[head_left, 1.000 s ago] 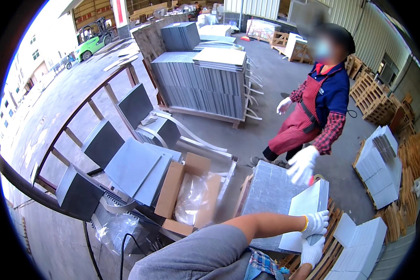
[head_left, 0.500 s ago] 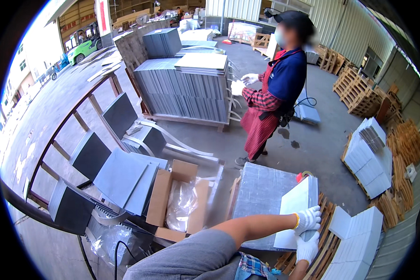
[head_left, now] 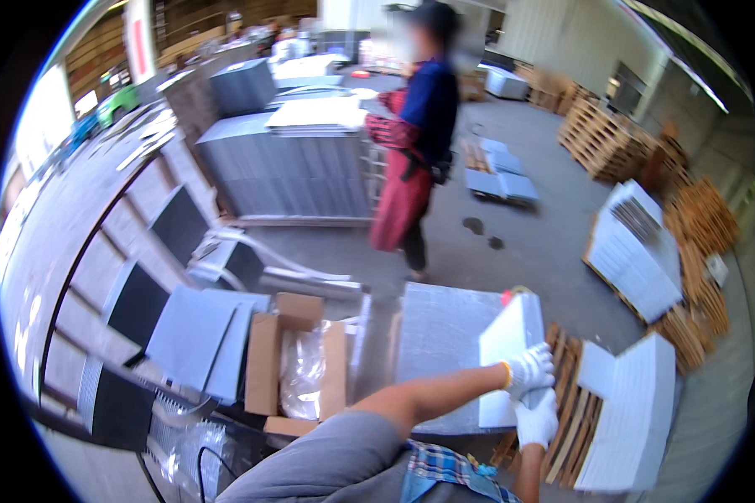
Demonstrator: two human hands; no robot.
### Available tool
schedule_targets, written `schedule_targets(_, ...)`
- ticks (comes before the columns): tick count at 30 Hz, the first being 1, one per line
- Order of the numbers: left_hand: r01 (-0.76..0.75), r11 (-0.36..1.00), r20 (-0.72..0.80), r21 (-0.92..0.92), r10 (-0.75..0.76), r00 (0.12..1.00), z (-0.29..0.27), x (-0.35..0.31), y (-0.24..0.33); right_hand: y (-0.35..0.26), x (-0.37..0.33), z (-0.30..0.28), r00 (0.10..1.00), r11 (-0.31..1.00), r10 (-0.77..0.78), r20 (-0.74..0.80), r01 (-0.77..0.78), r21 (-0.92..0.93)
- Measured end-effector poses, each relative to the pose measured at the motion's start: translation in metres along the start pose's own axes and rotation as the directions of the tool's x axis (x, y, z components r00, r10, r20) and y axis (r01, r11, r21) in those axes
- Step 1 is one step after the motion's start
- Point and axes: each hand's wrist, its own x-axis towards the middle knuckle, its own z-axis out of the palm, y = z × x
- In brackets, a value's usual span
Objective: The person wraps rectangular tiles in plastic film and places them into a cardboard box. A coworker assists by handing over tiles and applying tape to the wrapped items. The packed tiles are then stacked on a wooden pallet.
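Note:
A short stack of white panels [head_left: 499, 369] rests on the right side of a film-wrapped grey stack [head_left: 440, 335]. My left hand [head_left: 528, 370], in a white knitted glove, reaches across with its fingers curled over the panels' right edge. Just below it, my right hand [head_left: 537, 419], gloved the same way, grips the near right corner of the panels. Both hands are close together; the fingertips at the panels' edge are partly hidden and slightly blurred.
Beside my hands lies a slatted wooden pallet [head_left: 566, 369] bearing a row of white panels [head_left: 625, 419]. Left of my arm stands an open cardboard box [head_left: 264, 360] with clear plastic inside. A co-worker [head_left: 415, 134] in a red apron stands by a large panel stack [head_left: 298, 176].
The whole view has shifted, so most things appear farther left. The co-worker's gloved hands, seen before, are now blurred against the big stack. My hands stay on the white panels.

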Motion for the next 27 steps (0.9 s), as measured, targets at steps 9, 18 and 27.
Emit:
schedule_targets(9,0.036,0.999,0.193,0.037,-0.043,0.980,-0.026,0.003,0.005,-0.001,0.007,-0.007,0.994,1.000,0.020,0.104,-0.018,-0.019)
schedule_targets(18,0.017,1.000,0.185,0.017,-0.019,0.983,-0.031,0.001,0.006,0.001,0.002,-0.006,0.998,1.000,0.003,0.061,-0.003,-0.002)
schedule_targets(27,0.010,0.999,0.167,0.032,-0.015,0.986,-0.023,0.003,0.005,0.001,0.001,-0.008,0.999,1.000,-0.009,0.036,0.009,0.020)
